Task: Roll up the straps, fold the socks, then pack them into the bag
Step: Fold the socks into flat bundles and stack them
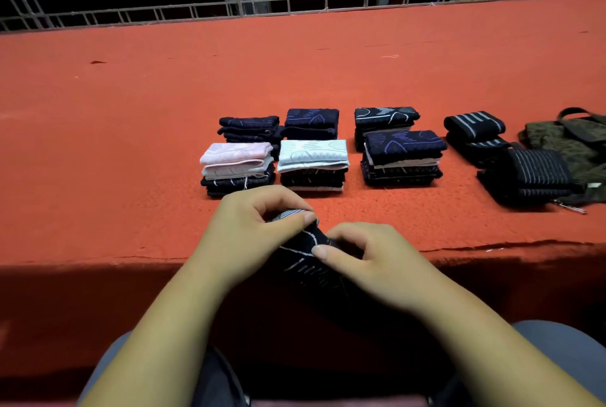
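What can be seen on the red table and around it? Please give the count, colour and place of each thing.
Stacks of folded socks: six, mostly dark, one topped pink, one topped white; two rows, middle of the table.
Rolled striped straps: about three, black with grey stripes; right of the stacks.
Olive-green fabric bag: one; far right.
Dark patterned sock: one, black with white lines; near table edge.
Red felt-covered table: one.
Grey metal lattice frame: one; behind the table.
Left hand: pinches the sock.
Right hand: pinches the sock.
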### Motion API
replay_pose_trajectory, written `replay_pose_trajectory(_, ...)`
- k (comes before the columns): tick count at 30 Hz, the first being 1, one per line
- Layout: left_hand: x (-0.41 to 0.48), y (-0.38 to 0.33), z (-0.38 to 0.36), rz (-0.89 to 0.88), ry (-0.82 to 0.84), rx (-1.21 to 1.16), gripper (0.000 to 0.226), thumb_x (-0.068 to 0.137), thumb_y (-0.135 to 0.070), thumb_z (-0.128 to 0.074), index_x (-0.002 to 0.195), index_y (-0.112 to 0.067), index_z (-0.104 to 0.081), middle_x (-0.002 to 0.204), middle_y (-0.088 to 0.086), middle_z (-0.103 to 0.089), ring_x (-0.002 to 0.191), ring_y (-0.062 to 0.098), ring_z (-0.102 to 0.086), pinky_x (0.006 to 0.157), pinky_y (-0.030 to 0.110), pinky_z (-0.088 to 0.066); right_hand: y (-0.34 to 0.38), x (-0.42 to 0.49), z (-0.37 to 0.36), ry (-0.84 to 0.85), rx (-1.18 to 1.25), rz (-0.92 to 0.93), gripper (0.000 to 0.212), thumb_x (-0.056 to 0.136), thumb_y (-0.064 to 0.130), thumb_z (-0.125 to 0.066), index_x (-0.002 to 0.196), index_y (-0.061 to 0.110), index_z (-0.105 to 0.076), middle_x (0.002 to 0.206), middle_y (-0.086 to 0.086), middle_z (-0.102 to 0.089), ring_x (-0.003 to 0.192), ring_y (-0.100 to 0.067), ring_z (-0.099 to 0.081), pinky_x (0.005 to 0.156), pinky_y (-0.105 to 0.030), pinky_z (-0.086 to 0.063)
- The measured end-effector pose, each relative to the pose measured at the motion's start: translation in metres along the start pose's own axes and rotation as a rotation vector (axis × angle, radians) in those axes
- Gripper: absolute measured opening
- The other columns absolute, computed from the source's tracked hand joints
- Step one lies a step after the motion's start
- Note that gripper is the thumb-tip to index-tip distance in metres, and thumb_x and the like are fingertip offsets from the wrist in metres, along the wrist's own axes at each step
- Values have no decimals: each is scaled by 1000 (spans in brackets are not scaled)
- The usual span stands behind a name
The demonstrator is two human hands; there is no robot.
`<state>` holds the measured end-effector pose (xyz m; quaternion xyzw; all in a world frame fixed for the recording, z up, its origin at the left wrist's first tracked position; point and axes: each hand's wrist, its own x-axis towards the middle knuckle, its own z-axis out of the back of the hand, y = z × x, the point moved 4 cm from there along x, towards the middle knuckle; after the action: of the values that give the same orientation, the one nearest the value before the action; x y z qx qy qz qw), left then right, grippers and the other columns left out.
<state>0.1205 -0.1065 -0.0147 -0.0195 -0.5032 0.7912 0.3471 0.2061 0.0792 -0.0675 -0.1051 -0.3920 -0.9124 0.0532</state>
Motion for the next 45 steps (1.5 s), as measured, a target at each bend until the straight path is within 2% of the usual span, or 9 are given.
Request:
replay_pose_trajectory(9, 6, 28, 4, 146, -551, -385, 16, 102, -19, -69, 90, -11, -75, 84, 9, -79, 78, 20, -72, 82, 46, -60, 3, 3, 5, -147, -28, -37, 19, 95, 46, -75, 88, 28, -72, 75, 13, -69, 72, -1, -63, 71, -32, -51)
replay_pose_trajectory(12, 10, 31, -2, 143, -424, -544, 18, 105, -20, -66, 99, -5, -74, 89, 8, -75, 83, 20, -67, 88, 46, -56, 9, 0, 7, -150, 50, -27, 15, 95, 50, -74, 100, 37, -78, 78, 15, -73, 71, 0, -66, 71, -25, -51)
replay_pose_trajectory(15, 11, 18, -6, 91, -268, -712, 14, 104, -22, -65, 101, -9, -69, 93, 14, -66, 80, 18, -58, 76, 31, -49, 8, -4, 10, -245, 264, -91, 19, 99, 49, -66, 98, 33, -77, 83, 13, -75, 63, -6, -64, 69, -24, -50)
replay_pose_trajectory(18, 7, 4, -12, 95, -93, -816, 12, 106, -16, -56, 100, -7, -61, 116, 25, -72, 73, 15, -65, 63, 21, -54, 4, -4, 14, -243, 216, -90, 23, 99, 44, -70, 121, 40, -72, 108, 21, -74, 82, -15, -68, 83, -27, -55)
replay_pose_trajectory(21, 5, 2, -18, 87, 4, -881, 11, 104, -19, -57, 96, -15, -64, 130, 18, -73, 101, 24, -74, 79, 33, -63, 9, -3, 8, -86, 312, -37, 40, 100, 40, -72, 140, 40, -64, 129, 20, -71, 110, -11, -71, 101, -39, -54)
replay_pose_trajectory(25, 6, 4, -20, 38, 12, -849, 20, 101, -16, -56, 90, -18, -72, 118, 6, -74, 141, 24, -58, 104, 39, -57, 10, -4, 6, -144, 420, 1, 38, 97, 25, -78, 130, 38, -64, 120, 9, -73, 95, -20, -71, 91, -45, -58)
replay_pose_trajectory(30, 5, 6, -19, 87, 49, -749, 13, 96, -30, -66, 94, -24, -76, 133, 10, -71, 107, 28, -67, 84, 33, -58, 4, 2, 8, -264, 306, 21, 22, 96, 15, -78, 107, 32, -71, 94, 12, -71, 79, -15, -64, 70, -35, -50)
replay_pose_trajectory(34, 6, 16, -8, 105, -5, -696, 14, 101, -27, -63, 102, -20, -76, 114, 20, -70, 100, 33, -59, 78, 32, -55, 8, 3, 19, -310, 206, 161, 8, 99, 20, -71, 102, 23, -77, 111, 11, -67, 96, -15, -65, 81, -22, -47)
replay_pose_trajectory(45, 4, 28, -10, 37, 130, -443, 12, 103, -27, -59, 102, -18, -66, 100, 15, -54, 80, 27, -39, 72, 46, -32, 13, -11, 39, 302, 230, 117, 19, 107, 25, -63, 99, 13, -75, 110, -1, -68, 109, -23, -66, 103, -50, -48)
